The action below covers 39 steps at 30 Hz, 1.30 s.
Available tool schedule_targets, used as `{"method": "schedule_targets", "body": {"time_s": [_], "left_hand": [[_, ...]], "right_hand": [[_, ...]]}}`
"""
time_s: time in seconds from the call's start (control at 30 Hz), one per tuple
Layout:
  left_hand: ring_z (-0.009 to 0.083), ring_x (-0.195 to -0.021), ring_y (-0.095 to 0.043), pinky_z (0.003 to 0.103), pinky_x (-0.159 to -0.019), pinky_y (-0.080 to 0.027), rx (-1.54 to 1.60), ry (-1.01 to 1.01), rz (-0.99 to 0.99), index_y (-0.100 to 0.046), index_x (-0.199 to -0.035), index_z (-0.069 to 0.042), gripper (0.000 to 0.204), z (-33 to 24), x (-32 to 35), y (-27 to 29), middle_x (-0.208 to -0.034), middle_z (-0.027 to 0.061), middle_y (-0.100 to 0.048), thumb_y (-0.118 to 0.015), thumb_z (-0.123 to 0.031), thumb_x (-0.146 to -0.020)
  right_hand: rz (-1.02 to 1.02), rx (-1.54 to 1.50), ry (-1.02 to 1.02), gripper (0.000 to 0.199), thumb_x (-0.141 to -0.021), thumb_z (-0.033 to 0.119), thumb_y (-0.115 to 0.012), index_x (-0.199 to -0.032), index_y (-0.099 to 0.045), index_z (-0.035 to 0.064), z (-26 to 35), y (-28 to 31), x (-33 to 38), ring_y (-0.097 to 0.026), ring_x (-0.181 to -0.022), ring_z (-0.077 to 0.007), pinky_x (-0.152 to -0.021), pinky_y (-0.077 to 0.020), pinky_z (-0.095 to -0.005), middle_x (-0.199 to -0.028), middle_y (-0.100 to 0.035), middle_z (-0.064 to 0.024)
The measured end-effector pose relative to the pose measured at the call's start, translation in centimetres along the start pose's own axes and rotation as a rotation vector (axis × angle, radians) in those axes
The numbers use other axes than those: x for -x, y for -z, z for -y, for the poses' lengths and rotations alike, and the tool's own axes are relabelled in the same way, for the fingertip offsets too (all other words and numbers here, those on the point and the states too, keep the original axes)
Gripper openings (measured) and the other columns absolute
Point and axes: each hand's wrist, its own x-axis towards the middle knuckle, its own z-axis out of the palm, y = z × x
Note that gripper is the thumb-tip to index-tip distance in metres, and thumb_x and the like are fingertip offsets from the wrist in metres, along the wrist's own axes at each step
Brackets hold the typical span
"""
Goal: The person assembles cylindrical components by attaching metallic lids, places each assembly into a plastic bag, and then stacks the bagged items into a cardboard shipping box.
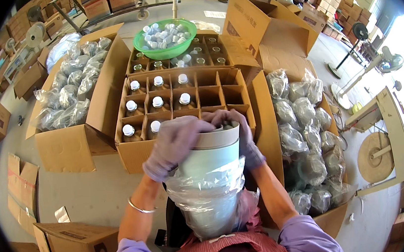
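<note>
A pale blue tapered bin (208, 162) with a grey rim stands upright against my front, its lower part wrapped in a clear plastic bag (207, 195). My left hand (176, 141), in a mauve glove, grips the rim from the left, fingers reaching over the top. On the far right side, my right hand (237, 132), gloved alike, curls round the same rim. Its fingertips are partly hidden at the bin's mouth. Just beyond both hands sits a carton with cardboard dividers (139, 165). Several brown bottles with white caps (158, 102) fill its left cells.
A green basin (188, 26) of white caps rests on a farther carton of uncapped bottles (221, 61). Open cartons of plastic-wrapped goods flank me, one at the left (65, 146) and one at the right (332, 223). Closed cartons (79, 249) and standing fans (360, 32) stand farther out.
</note>
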Motion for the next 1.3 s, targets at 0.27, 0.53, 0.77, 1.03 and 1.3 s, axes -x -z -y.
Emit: {"method": "schedule_targets", "body": {"time_s": [0.27,0.53,0.77,1.03,1.3], "left_hand": [[0.0107,-0.092,-0.062,0.028,-0.090,-0.049,0.213,0.428,0.587,-0.070,-0.117,-0.002,0.034,0.4,-5.0,5.1,-0.102,0.0066,-0.072,-0.054,-0.027,-0.100],[0.0320,-0.094,-0.061,0.040,-0.095,-0.045,-0.011,-0.242,1.041,-0.063,-0.096,-0.002,0.018,-4.0,-8.4,3.3,-0.087,0.0146,-0.065,-0.056,-0.019,-0.093],[0.0334,-0.079,-0.065,0.043,-0.072,-0.052,-0.473,-0.043,0.932,-0.066,-0.093,-0.013,0.019,-5.5,-6.7,2.3,-0.085,0.0118,-0.066,-0.060,-0.031,-0.091],[0.0344,-0.086,-0.069,0.044,-0.082,-0.052,-0.761,0.893,0.823,-0.073,-0.092,-0.001,0.059,-1.5,-5.5,5.0,-0.093,0.0215,-0.071,-0.046,-0.054,-0.091],[0.0395,-0.081,-0.067,0.048,-0.076,-0.055,-0.668,0.162,0.540,-0.068,-0.097,-0.003,0.030,-5.3,-5.3,2.8,-0.096,0.0219,-0.069,-0.048,-0.025,-0.098]], "right_hand": [[-0.133,0.006,-0.207,0.064,-0.102,0.057,-0.035,-0.113,-0.063,-0.0003,1.1,-2.9,-1.1,-0.064,-0.101,-0.0195,-0.092,-0.0498,-0.0325,-0.110,-0.067,-0.0113],[0.186,-0.511,-0.185,0.054,-0.097,0.047,-0.045,-0.121,-0.052,-0.0015,-2.0,-1.1,-0.7,-0.060,-0.110,-0.0234,-0.101,-0.0473,-0.0361,-0.120,-0.061,-0.0119],[-0.344,-0.543,-0.383,0.039,-0.101,0.037,-0.048,-0.101,-0.064,0.0012,0.0,-6.1,-0.3,-0.066,-0.088,-0.0204,-0.082,-0.0531,-0.0327,-0.094,-0.069,-0.0104],[-0.238,0.124,-0.167,0.056,-0.103,0.045,-0.042,-0.078,-0.065,-0.0002,-3.8,-6.0,-4.0,-0.062,-0.073,-0.0194,-0.074,-0.0488,-0.0320,-0.077,-0.068,-0.0092],[-0.402,0.461,-0.027,0.055,-0.103,0.043,-0.042,-0.081,-0.065,-0.0016,1.1,-5.0,-1.1,-0.057,-0.067,-0.0129,-0.065,-0.0474,-0.0293,-0.073,-0.064,-0.0067]]}}
